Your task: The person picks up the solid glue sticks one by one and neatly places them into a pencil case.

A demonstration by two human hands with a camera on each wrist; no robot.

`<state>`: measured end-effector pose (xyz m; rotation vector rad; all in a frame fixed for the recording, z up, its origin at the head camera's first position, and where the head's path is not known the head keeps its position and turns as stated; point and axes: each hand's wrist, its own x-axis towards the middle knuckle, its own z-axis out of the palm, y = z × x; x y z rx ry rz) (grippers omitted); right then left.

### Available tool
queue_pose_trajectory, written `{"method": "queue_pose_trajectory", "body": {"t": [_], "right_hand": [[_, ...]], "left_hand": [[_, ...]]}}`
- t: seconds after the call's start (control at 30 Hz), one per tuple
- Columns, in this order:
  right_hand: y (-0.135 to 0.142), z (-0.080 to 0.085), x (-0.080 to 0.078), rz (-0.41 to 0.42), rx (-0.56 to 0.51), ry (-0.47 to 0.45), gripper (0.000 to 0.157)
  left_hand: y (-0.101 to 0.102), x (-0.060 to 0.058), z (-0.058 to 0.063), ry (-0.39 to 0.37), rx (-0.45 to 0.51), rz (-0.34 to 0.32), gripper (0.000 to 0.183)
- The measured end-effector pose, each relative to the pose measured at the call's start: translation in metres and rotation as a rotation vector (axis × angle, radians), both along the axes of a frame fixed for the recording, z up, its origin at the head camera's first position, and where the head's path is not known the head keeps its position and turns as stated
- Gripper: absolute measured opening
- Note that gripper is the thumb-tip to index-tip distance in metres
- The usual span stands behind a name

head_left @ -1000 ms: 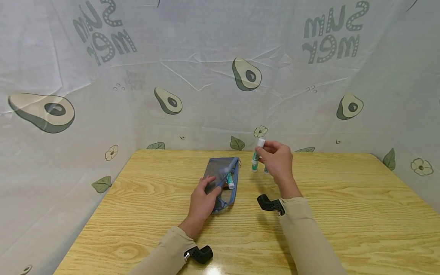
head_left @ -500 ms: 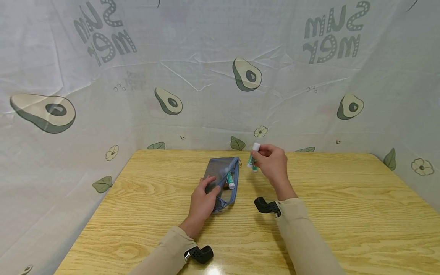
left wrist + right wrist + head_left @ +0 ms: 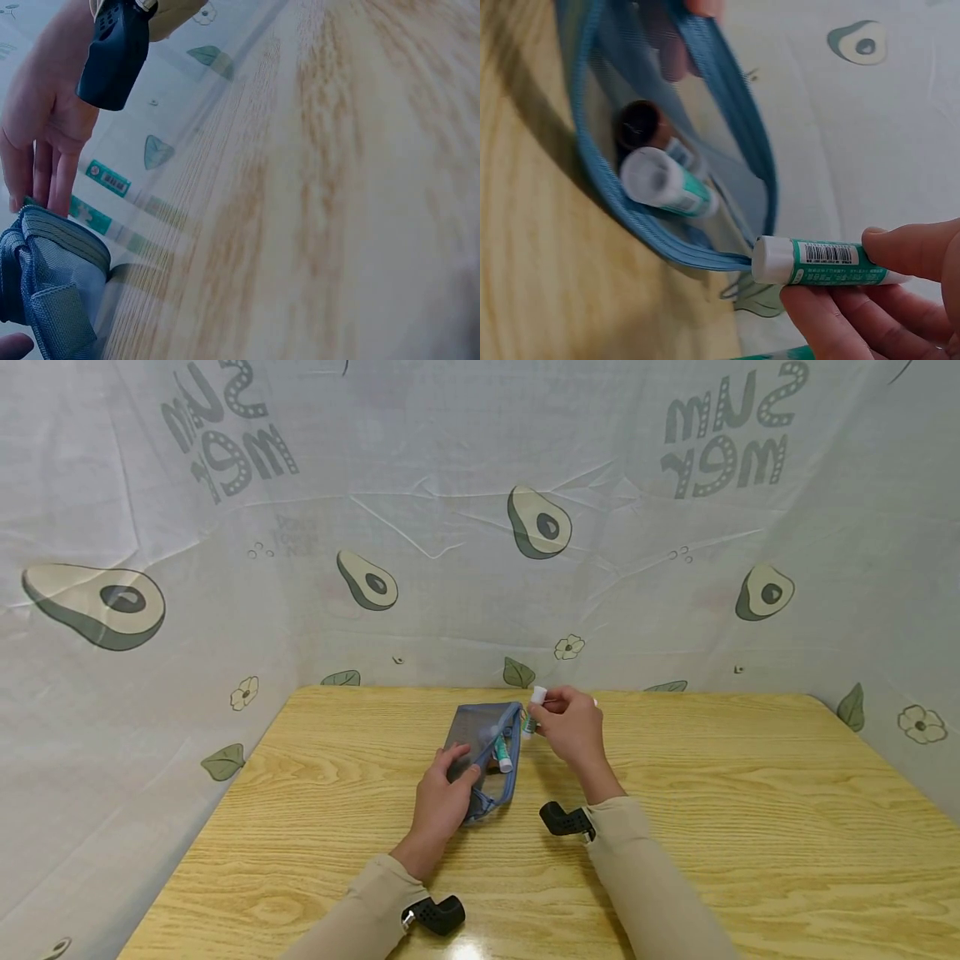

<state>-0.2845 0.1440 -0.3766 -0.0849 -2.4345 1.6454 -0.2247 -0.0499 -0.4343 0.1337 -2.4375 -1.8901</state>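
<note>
Curtain [image 3: 637,610]: pale, creased, printed with avocados [image 3: 539,522]; it hangs beyond the left hand [image 3: 442,797] and the right hand [image 3: 573,727].
Counter [image 3: 750,827]: yellowish wood grain, beneath both hands.
Sleeves [image 3: 652,885]: beige, one behind each hand.
Pouch [image 3: 468,727]: grey-blue mesh with a blue rim, on the counter under the left hand's fingers; its mouth gapes towards the right hand.
Left hand: grips the pouch, fingers spread over the mesh, thumb at the rim.
Right hand: pinches a glue stick [image 3: 826,262] between thumb and fingers, above the counter and near the pouch's far corner.
Black mounts [image 3: 562,820]: one at each wrist, just behind the hand.
Held glue stick: green and white, tilted in the right hand's fingertips, outside the pouch; whether it touches the rim, I cannot tell.
Standing glue sticks [image 3: 109,178]: two, upright on the counter just beside the right hand, largely hidden by it from above.
Inner glue stick [image 3: 686,196]: inside the pouch, right of the left hand, white end towards the mouth.
Brown item [image 3: 656,129]: in the pouch, beside the inner glue stick; blurred.
</note>
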Motion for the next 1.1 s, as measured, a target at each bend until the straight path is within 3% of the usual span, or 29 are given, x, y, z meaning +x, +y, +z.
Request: {"method": "queue_pose_trajectory", "body": {"t": [0.43, 0.6, 0.9, 1.1], "right_hand": [[-0.012, -0.015, -0.001, 0.015, 0.069, -0.016, 0.031], [-0.014, -0.016, 0.002, 0.038, 0.019, -0.05, 0.031], [-0.016, -0.018, 0.001, 0.069, -0.165, -0.134, 0.032], [-0.017, -0.017, 0.001, 0.088, -0.205, -0.171, 0.033]], "left_hand": [[0.0, 0.0, 0.001, -0.004, -0.006, -0.007, 0.045], [0.0, 0.0, 0.002, -0.006, -0.005, -0.007, 0.045], [0.0, 0.001, 0.001, 0.0, -0.008, 0.002, 0.046], [0.0, 0.0, 0.0, 0.0, -0.007, 0.007, 0.046]]}}
